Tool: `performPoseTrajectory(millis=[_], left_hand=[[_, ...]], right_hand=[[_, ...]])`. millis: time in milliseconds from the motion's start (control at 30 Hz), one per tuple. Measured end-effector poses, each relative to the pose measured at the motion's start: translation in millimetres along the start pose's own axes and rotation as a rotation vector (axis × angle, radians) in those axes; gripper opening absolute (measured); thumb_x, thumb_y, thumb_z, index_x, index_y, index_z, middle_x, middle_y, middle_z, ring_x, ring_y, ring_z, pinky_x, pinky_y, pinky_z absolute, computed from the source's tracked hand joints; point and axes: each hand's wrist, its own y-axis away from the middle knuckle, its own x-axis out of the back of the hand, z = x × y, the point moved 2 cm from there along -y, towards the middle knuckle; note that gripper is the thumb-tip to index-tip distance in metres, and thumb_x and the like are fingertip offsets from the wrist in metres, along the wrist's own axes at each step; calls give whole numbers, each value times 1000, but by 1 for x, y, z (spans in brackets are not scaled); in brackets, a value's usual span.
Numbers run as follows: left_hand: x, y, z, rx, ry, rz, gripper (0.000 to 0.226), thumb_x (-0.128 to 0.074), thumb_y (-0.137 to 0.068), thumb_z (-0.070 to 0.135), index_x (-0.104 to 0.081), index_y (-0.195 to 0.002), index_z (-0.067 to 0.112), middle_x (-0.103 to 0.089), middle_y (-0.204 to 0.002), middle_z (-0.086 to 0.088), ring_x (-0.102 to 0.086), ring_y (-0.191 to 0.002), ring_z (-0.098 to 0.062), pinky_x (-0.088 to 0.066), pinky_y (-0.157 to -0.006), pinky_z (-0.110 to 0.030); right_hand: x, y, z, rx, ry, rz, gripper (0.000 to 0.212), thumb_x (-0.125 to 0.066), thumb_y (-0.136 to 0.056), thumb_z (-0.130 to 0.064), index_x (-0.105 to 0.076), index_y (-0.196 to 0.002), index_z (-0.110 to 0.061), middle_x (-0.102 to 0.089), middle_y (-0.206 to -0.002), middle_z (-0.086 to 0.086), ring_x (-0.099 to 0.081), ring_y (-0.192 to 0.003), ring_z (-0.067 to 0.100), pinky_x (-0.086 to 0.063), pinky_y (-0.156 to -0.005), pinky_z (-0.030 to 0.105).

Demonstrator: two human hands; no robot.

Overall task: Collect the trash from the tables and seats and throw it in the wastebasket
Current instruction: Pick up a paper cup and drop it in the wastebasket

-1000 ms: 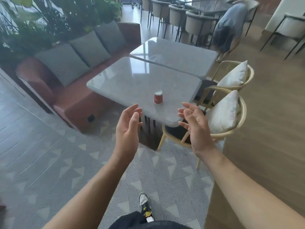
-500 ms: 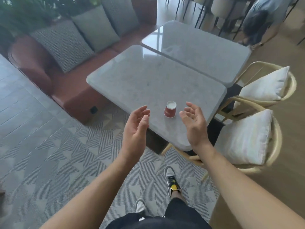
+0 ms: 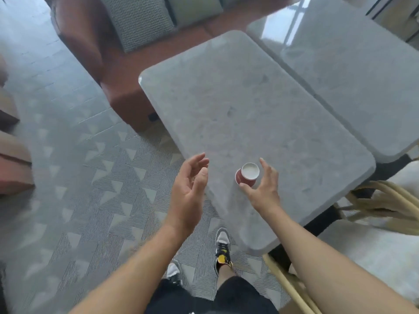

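Upright paper cup (image 3: pixel 247 175), mouth up, on table (image 3: pixel 238 105).

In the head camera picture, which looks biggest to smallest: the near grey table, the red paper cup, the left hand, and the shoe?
1. Near grey table, by far.
2. Left hand, though nearness to the camera enlarges it.
3. Shoe.
4. Red paper cup.

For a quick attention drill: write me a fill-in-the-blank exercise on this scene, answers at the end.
1. The paper cup is ____ outside, white inside.
2. The hand nearest the cup is the ____ one.
3. The left hand holds ____.
4. The cup stands on a grey ____.

Answers: red; right; nothing; table
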Motion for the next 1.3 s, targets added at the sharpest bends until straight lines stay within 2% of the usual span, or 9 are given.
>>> performPoseTrajectory(millis=[167, 400, 600, 700, 800, 933, 1067, 1233, 1300], left_hand=[[1, 0, -11, 43, -9, 88, 43, -55, -94, 52, -59, -133, 37, -67, -128, 19, -62, -127, -6, -55, -107, -37], [44, 17, -15, 52, 59, 294, 44, -56, -91, 53, -60, -131, 35, -67, -130, 9, -62, -129, -10, -53, -107, -34], [110, 68, -12, -1, 97, 559, 48, -57, -92, 52, -59, -134, 29, -68, -124, 17, -63, -126, -7, -54, -104, -27], [149, 116, -7, -30, 64, 732, 48, -55, -93, 54, -59, -135, 31, -68, -128, 14, -62, -127, -7, -54, -105, -30], [184, 183, -2, -54, 43, 915, 46, -53, -93, 58, -59, -133, 36, -68, -129, 15, -62, -127, -4, -54, -107, -30], [213, 289, 1, -100, 48, 1145, 48, -52, -91, 58, -59, -132, 34, -68, -130, 9, -63, -125, -3, -55, -104, -30], [222, 424, -2, -116, 2, 1356, 56, -50, -95, 60, -59, -138, 26, -69, -130, 11, -63, -125, -2, -55, -103, -29], [206, 588, 7, -141, 1, 1646, 44, -53, -94, 59, -61, -130, 34, -71, -126, 9, -65, -123, -5, -56, -101, -33], [197, 650, 16, -156, -1, 1768, 39, -54, -98, 50, -62, -130, 29, -71, -126, 8, -65, -123, -6, -56, -103, -38]], right_hand=[[-16, -29, 23, 18, 18, -65, 93, -84, -87, -24, -27, -161, -29, -40, -161, 2, -40, -143, 20, -32, -107, 29], [-38, -40, 0, 142, 40, -96, 62, -84, -87, -24, -50, -138, -22, -56, -119, -4, -60, -114, 28, -39, -89, 27], [-93, 8, -81, 421, -52, -329, 74, -87, -86, -23, -45, -147, -19, -56, -137, 9, -58, -123, 23, -45, -108, 31], [-129, 68, -127, 528, -124, -501, 84, -84, -83, -37, -38, -152, -27, -52, -141, 3, -54, -121, 10, -39, -106, 13], [-163, 146, -162, 556, -163, -692, 84, -76, -77, -49, -30, -147, -46, -53, -134, -2, -57, -116, 7, -42, -99, 17], [-196, 262, -187, 655, -247, -927, 70, -78, -83, -36, -33, -133, -56, -51, -122, -20, -54, -107, -18, -44, -85, 3], [-203, 394, -185, 752, -279, -1127, 67, -78, -86, -28, -34, -128, -57, -53, -117, -21, -57, -101, -20, -54, -80, 9], [-189, 556, -171, 837, -273, -1387, 58, -78, -84, -30, -45, -131, -41, -61, -115, -16, -63, -97, -5, -63, -87, 38], [-179, 619, -166, 889, -265, -1494, 58, -77, -81, -34, -49, -132, -37, -64, -113, -16, -64, -96, -4, -62, -86, 36]])
